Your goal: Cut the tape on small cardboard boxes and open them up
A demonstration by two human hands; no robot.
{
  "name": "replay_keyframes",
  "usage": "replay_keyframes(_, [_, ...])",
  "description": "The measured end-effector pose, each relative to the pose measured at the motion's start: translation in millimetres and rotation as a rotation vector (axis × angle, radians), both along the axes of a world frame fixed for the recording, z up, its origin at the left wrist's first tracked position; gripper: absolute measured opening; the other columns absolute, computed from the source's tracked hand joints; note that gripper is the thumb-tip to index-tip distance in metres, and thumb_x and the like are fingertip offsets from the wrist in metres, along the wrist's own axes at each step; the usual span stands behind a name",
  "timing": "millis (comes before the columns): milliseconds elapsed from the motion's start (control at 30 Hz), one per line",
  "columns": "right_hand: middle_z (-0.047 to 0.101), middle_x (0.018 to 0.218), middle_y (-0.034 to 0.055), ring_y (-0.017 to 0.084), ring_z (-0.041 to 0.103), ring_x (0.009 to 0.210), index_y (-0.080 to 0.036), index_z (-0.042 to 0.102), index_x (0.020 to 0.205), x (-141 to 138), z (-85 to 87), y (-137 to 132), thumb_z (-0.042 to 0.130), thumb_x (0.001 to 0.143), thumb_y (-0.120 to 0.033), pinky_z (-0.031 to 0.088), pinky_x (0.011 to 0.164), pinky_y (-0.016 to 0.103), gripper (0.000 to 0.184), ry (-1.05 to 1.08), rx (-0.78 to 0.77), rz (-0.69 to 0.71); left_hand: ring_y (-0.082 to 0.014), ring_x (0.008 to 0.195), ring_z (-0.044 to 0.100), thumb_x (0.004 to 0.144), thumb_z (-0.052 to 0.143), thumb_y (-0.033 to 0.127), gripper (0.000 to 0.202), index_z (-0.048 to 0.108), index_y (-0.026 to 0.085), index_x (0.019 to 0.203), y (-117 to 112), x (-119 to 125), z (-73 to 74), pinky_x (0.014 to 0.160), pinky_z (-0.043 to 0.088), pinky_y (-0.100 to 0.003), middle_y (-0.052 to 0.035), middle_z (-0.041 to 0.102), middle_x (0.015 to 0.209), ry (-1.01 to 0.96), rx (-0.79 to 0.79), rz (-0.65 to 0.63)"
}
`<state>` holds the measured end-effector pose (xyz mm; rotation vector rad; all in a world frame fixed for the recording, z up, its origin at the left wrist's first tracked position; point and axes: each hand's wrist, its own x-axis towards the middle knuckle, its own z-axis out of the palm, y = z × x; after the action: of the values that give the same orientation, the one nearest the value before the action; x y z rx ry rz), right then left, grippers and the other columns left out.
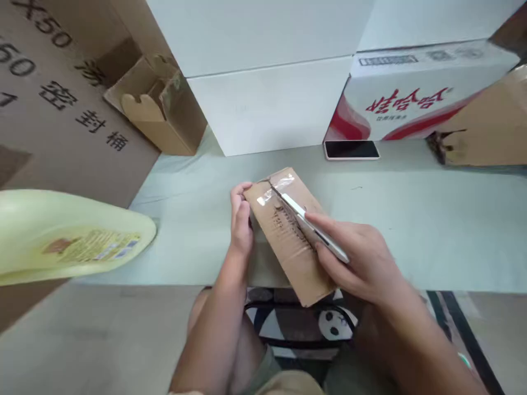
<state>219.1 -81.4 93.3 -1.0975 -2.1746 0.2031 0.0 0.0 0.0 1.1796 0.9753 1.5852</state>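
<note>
A small brown cardboard box (284,249) lies tilted over the front edge of the table, with clear tape across its far end and dark print along its middle. My left hand (242,219) grips the box's far left side, fingers partly hidden behind it. In my right hand (358,258) is a silver utility knife (315,230), held between thumb and fingers. Its tip points away from me and meets the box's centre seam close to the taped end.
Large printed cartons (61,109) and an opened small box (164,115) stand left. White boxes (272,109) form the back, with a phone (352,150) before a red-and-white carton (407,104). A pale yellow bottle (74,236) is at left, a brown box (486,126) at right.
</note>
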Motion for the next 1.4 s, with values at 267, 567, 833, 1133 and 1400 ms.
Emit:
replay_keyframes(267, [0.074,0.075,0.0027,0.013,0.062,0.053,-0.010,0.063,0.127,-1.6,-1.4,0.6,0.051,0.100,-0.017,0.047,0.053,0.025,0.031,0.048,0.065,-0.083,-0.0187,0.083,0.059,0.081,0.078,0.066,0.056,0.058,0.029,0.118,-0.1,-4.4,6.3,0.075,0.049,-0.031,-0.0022,0.062,0.099,0.098,-0.061,0.011])
replay_keyframes(567, [0.079,0.082,0.0032,0.013,0.066,0.058,-0.014,0.063,0.128,-1.4,-2.8,1.9,0.050,0.100,-0.015,0.047,0.055,0.025,0.031,0.019,0.064,-0.046,-0.0216,0.091,0.063,0.077,0.078,0.066,0.060,0.059,0.028,0.119,-3.2,-3.1,8.5,0.081,0.053,-0.034,-0.0038,0.064,0.105,0.091,-0.073,0.048])
replay_keyframes(833, [0.081,0.087,0.0072,0.013,0.067,0.059,-0.008,0.063,0.129,0.5,-4.4,1.0,0.050,0.101,-0.014,0.049,0.057,0.025,0.031,0.038,0.093,-0.034,-0.0207,0.091,0.063,0.078,0.077,0.068,0.061,0.060,0.028,0.121,-4.1,-4.1,8.2,0.081,0.053,-0.034,-0.0041,0.065,0.106,0.098,-0.067,0.043])
replay_keyframes(1133, [0.078,0.080,0.0043,0.012,0.065,0.057,-0.009,0.065,0.127,-2.7,-2.9,1.3,0.051,0.100,-0.013,0.046,0.055,0.024,0.030,-0.025,0.105,-0.064,-0.0216,0.095,0.062,0.084,0.073,0.065,0.057,0.058,0.029,0.125,-4.6,-3.4,4.0,0.085,0.052,-0.035,-0.0048,0.064,0.111,0.119,-0.043,0.027])
replay_keyframes(1400, [0.078,0.078,0.0048,0.012,0.062,0.052,-0.005,0.067,0.126,-4.1,1.6,2.1,0.049,0.102,-0.014,0.044,0.052,0.025,0.031,-0.081,0.084,-0.067,-0.0218,0.097,0.061,0.084,0.074,0.066,0.057,0.058,0.029,0.126,-5.1,-3.2,3.4,0.088,0.052,-0.036,-0.0050,0.063,0.114,0.131,-0.025,0.033])
